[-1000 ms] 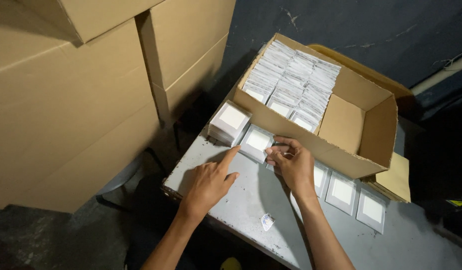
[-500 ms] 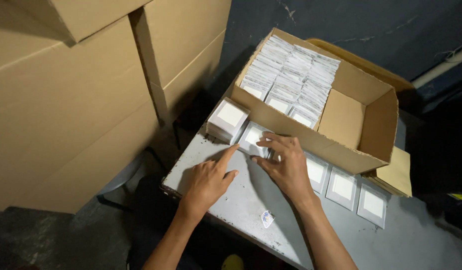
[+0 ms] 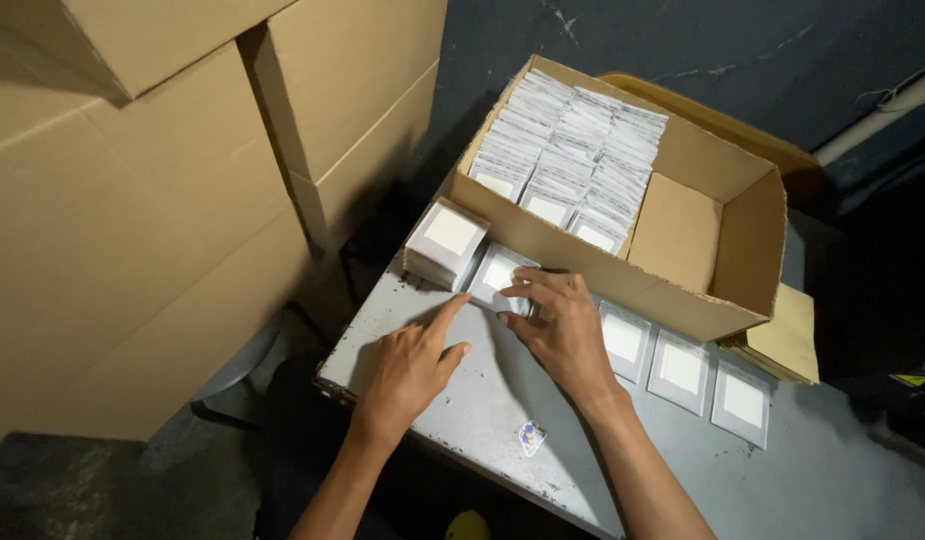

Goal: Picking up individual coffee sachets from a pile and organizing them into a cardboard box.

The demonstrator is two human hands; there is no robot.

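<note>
Right hand (image 3: 558, 330) lay flat, fingers spread, pressing a small packet (image 3: 498, 275) on the bench (image 3: 463, 400), apparently not gripping. Left hand (image 3: 413, 365) open, forefinger pointing beside it. One stack (image 3: 445, 240) stood finished; three packets (image 3: 683, 372) lay singly; the box (image 3: 683, 215) remained mostly full.

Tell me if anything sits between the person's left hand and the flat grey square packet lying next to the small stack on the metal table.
Nothing visible does. The left hand rests on bare grey metal table, its forefinger aimed at the flat grey square packet with a white centre. The right hand already has fingertips on that packet's near edge, beside the stack of packets.
</note>
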